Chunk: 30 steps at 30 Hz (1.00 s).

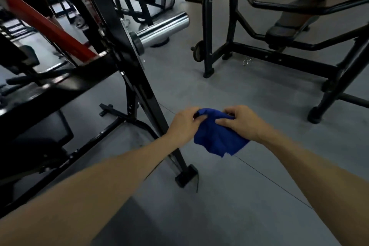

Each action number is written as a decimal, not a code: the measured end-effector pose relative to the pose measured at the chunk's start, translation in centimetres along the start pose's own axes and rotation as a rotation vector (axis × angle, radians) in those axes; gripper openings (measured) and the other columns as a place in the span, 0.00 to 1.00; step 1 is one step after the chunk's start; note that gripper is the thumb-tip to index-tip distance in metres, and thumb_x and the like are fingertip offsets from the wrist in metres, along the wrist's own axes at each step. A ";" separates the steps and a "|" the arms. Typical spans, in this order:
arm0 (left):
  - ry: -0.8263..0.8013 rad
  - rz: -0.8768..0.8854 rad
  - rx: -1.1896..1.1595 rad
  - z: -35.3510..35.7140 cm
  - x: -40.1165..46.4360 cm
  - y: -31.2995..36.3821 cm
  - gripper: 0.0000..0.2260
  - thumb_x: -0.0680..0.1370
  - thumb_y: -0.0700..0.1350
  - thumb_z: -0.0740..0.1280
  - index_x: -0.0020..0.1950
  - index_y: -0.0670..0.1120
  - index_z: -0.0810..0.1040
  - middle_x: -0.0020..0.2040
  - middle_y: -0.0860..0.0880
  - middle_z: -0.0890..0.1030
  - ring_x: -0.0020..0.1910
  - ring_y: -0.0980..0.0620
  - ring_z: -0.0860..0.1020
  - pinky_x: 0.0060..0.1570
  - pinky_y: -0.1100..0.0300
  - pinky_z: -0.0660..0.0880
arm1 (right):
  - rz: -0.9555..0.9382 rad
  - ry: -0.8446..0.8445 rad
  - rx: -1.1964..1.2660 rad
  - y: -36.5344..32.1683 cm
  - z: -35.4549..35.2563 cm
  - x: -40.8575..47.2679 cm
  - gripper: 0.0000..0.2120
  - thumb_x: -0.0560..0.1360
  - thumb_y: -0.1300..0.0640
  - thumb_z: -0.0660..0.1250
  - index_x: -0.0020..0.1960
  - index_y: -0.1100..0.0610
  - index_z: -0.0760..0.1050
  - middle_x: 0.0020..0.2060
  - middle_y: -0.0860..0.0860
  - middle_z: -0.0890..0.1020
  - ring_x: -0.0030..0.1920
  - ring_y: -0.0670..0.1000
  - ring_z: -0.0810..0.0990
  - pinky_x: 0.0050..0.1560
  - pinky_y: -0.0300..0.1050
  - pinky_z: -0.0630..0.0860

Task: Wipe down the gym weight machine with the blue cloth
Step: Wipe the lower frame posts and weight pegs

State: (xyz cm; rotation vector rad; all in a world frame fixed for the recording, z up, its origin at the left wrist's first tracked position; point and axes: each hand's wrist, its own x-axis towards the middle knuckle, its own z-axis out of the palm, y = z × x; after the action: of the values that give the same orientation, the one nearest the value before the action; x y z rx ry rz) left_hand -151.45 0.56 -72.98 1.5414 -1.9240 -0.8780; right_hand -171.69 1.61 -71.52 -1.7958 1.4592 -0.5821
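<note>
A crumpled blue cloth [218, 138] hangs in the air over the grey floor, held between both hands. My left hand [184, 124] pinches its upper left edge with curled fingers. My right hand [242, 122] grips its upper right part. The weight machine [137, 78], a black frame with a red bar and a chrome plate sleeve [163, 30], stands to the left of my hands. The cloth does not touch the machine.
A second black machine frame [279, 60] stands at the right and back. A small weight plate [198, 52] leans at its foot, and a spring clip [246, 61] lies on the floor. A person's foot [283, 30] rests on that frame. Grey floor [229, 195] lies below my hands.
</note>
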 end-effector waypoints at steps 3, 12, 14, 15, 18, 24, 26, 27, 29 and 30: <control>-0.003 -0.009 -0.037 -2.9 0.1 4.3 0.07 0.85 0.43 0.62 0.59 0.45 0.79 0.47 0.50 0.80 0.38 0.49 0.81 0.34 0.66 0.77 | -0.028 -0.031 -0.003 -3.5 -3.9 -0.2 0.07 0.79 0.53 0.68 0.49 0.57 0.80 0.42 0.52 0.83 0.42 0.50 0.82 0.44 0.47 0.78; 0.108 -0.079 -0.049 -9.6 1.0 15.0 0.07 0.85 0.47 0.63 0.51 0.44 0.73 0.41 0.50 0.79 0.33 0.56 0.82 0.30 0.66 0.72 | -0.100 -0.089 -0.087 -12.1 -14.6 0.5 0.04 0.77 0.53 0.70 0.45 0.51 0.78 0.39 0.48 0.81 0.40 0.46 0.80 0.39 0.40 0.73; 0.161 -0.073 -0.031 -10.8 0.8 16.8 0.10 0.85 0.49 0.62 0.52 0.43 0.73 0.40 0.48 0.79 0.30 0.53 0.81 0.29 0.63 0.73 | -0.121 -0.108 -0.100 -13.4 -16.2 0.5 0.03 0.77 0.52 0.70 0.48 0.51 0.79 0.42 0.48 0.83 0.43 0.48 0.81 0.42 0.42 0.76; 0.182 -0.069 -0.012 -11.4 0.7 17.7 0.10 0.85 0.50 0.62 0.52 0.43 0.72 0.39 0.48 0.79 0.29 0.52 0.81 0.29 0.63 0.73 | -0.132 -0.124 -0.115 -14.1 -16.8 0.5 0.03 0.77 0.52 0.70 0.48 0.50 0.79 0.42 0.49 0.83 0.42 0.48 0.81 0.42 0.42 0.76; 0.229 -0.048 0.040 -13.6 0.3 19.8 0.10 0.86 0.50 0.60 0.53 0.44 0.73 0.38 0.47 0.80 0.29 0.51 0.81 0.29 0.64 0.73 | -0.181 -0.158 -0.145 -16.4 -18.3 0.6 0.06 0.78 0.52 0.70 0.42 0.46 0.76 0.39 0.48 0.82 0.40 0.47 0.80 0.40 0.39 0.73; 0.287 0.013 0.101 -18.9 0.5 22.5 0.07 0.86 0.50 0.60 0.50 0.50 0.72 0.38 0.49 0.78 0.27 0.52 0.80 0.31 0.60 0.75 | -0.289 -0.202 -0.196 -21.0 -20.9 2.3 0.05 0.77 0.56 0.71 0.47 0.48 0.77 0.38 0.41 0.79 0.41 0.42 0.79 0.43 0.39 0.72; 0.312 0.033 0.155 -20.4 1.2 23.2 0.09 0.86 0.51 0.59 0.52 0.47 0.73 0.38 0.49 0.79 0.27 0.51 0.81 0.34 0.52 0.78 | -0.334 -0.195 -0.221 -22.5 -21.7 3.2 0.06 0.76 0.57 0.72 0.50 0.48 0.77 0.40 0.41 0.79 0.42 0.43 0.79 0.43 0.39 0.73; 0.329 0.041 0.172 -21.1 1.6 23.6 0.10 0.86 0.52 0.59 0.54 0.46 0.74 0.38 0.48 0.80 0.27 0.51 0.81 0.36 0.49 0.79 | -0.345 -0.192 -0.216 -23.1 -22.2 3.7 0.07 0.76 0.57 0.72 0.52 0.49 0.77 0.43 0.42 0.80 0.44 0.44 0.80 0.43 0.38 0.74; 0.363 0.069 0.200 -22.3 2.6 24.3 0.11 0.86 0.52 0.58 0.55 0.46 0.74 0.38 0.49 0.80 0.27 0.50 0.81 0.36 0.47 0.79 | -0.348 -0.188 -0.201 -24.1 -23.1 5.0 0.11 0.76 0.58 0.71 0.57 0.50 0.77 0.49 0.46 0.82 0.48 0.47 0.81 0.45 0.38 0.77; 0.385 0.086 0.217 -22.8 3.2 24.6 0.11 0.86 0.53 0.58 0.55 0.47 0.74 0.38 0.49 0.81 0.28 0.50 0.81 0.36 0.47 0.79 | -0.351 -0.185 -0.212 -24.6 -23.7 5.9 0.12 0.77 0.57 0.71 0.59 0.50 0.77 0.51 0.48 0.82 0.50 0.48 0.81 0.47 0.40 0.78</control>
State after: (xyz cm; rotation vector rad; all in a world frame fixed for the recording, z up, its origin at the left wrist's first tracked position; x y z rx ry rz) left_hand -151.12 -2.83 -39.44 1.5973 -1.8253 -0.3117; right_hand -172.21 -8.15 -38.32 -2.2322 1.1216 -0.4290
